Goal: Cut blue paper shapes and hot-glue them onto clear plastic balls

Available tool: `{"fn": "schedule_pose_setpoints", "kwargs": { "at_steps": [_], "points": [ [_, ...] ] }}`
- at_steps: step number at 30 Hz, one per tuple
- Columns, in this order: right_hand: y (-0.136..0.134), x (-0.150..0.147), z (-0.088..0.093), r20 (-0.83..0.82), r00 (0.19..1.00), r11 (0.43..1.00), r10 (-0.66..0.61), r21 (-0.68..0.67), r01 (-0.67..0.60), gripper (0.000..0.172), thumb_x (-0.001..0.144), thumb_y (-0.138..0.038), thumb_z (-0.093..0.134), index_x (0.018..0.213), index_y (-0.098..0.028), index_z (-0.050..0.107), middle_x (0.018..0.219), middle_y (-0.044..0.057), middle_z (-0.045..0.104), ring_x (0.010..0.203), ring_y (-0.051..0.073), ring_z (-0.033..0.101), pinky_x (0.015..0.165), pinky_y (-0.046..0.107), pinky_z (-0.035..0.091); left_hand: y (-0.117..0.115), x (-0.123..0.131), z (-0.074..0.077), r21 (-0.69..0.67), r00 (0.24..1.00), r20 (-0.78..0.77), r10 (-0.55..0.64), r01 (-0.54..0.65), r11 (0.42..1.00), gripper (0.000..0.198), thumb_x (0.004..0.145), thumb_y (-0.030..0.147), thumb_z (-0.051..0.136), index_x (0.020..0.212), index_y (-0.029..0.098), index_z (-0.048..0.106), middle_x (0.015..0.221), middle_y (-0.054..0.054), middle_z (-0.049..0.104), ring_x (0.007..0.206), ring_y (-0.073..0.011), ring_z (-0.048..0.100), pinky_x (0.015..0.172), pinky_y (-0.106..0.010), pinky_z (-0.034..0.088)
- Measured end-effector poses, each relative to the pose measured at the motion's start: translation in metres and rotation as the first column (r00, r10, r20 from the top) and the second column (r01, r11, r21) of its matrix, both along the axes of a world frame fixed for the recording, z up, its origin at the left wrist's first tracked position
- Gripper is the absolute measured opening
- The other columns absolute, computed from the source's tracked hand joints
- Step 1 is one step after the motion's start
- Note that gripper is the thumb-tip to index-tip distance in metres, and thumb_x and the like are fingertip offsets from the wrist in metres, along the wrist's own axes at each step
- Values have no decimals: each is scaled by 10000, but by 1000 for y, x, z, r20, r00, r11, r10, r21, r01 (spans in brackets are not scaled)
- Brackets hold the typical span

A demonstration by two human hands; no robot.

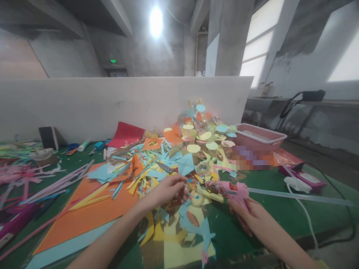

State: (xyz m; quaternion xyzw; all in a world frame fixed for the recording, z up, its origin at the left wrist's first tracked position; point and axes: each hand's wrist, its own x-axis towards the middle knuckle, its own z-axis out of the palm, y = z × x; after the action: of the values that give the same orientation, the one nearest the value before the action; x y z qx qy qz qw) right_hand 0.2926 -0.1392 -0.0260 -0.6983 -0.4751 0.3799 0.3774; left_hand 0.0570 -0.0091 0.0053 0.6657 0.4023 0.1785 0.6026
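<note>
My right hand (244,213) is closed round the grip of a pink glue gun (232,189). A long clear glue stick (297,196) juts out of the gun's back toward the right. The gun's nozzle points left at a small clear round piece (193,191). My left hand (169,188) pinches that piece over the paper scraps. Both hands hover low above a green table (249,179). Coloured paper cuttings (157,168) lie just beyond my left hand.
A heap of clear round capsules with coloured paper discs (202,130) rises at the back. A pink tray (259,136) stands at the right. Orange sheets (89,209), thin sticks (56,183), scissors (165,167) and a white partition (112,101) are also here. A cable (305,216) trails off right.
</note>
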Motion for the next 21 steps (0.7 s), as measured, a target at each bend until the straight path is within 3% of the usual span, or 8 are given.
{"fn": "schedule_pose_setpoints", "kwargs": {
  "at_steps": [4, 7, 12, 15, 18, 21],
  "points": [
    [-2, 1, 1, -44, 999, 1000, -8, -11, 8, 458, 754, -661, 493, 707, -206, 511, 428, -71, 373, 382, 111, 378, 401, 233, 312, -5, -1, 4, 88, 993, -115, -22, 32, 996, 402, 775, 301, 544, 1162, 199, 511, 680, 12, 635, 568, -134, 591, 500, -222, 391],
    [-2, 3, 1, -55, 998, 1000, -11, -10, 10, 464, 752, -661, 487, 711, -200, 517, 437, -76, 362, 387, 106, 368, 406, 234, 310, -10, -1, 3, 218, 985, -173, -26, 64, 974, 475, 772, 299, 572, 1235, 208, 519, 737, 6, 606, 553, -121, 540, 489, -224, 377],
    [-5, 6, 0, -90, 996, 1000, -14, 9, 15, 463, 770, -638, 478, 761, -182, 561, 475, -72, 384, 409, 111, 391, 412, 237, 326, -18, 4, 3, 466, 977, -206, -55, 147, 872, 487, 786, 403, 627, 1245, 254, 566, 1174, -60, 517, 726, -125, 560, 695, -274, 474],
    [-7, 9, 1, -107, 994, 999, -32, -7, 31, 505, 744, -661, 482, 785, -168, 585, 464, -78, 360, 399, 108, 368, 404, 237, 323, -23, 7, 4, 521, 968, -244, -52, 176, 836, 530, 787, 473, 649, 1266, 265, 556, 1178, -57, 519, 780, -154, 555, 745, -299, 466],
    [-9, 12, 1, -112, 993, 999, -34, 0, 35, 533, 751, -663, 487, 819, -149, 611, 461, -76, 368, 401, 106, 366, 408, 235, 330, -26, 12, 5, 566, 968, -251, -31, 172, 806, 571, 776, 527, 668, 1264, 253, 552, 1197, -70, 529, 981, -222, 558, 861, -334, 447],
    [-10, 14, -1, -104, 994, 1000, -30, 2, 30, 545, 776, -655, 489, 858, -135, 630, 457, -69, 395, 397, 107, 382, 417, 233, 341, -28, 19, 6, 617, 962, -273, -8, 181, 766, 460, 792, 478, 678, 1166, 222, 596, 1185, -83, 557, 1093, -258, 520, 932, -362, 415]
  ]
}}
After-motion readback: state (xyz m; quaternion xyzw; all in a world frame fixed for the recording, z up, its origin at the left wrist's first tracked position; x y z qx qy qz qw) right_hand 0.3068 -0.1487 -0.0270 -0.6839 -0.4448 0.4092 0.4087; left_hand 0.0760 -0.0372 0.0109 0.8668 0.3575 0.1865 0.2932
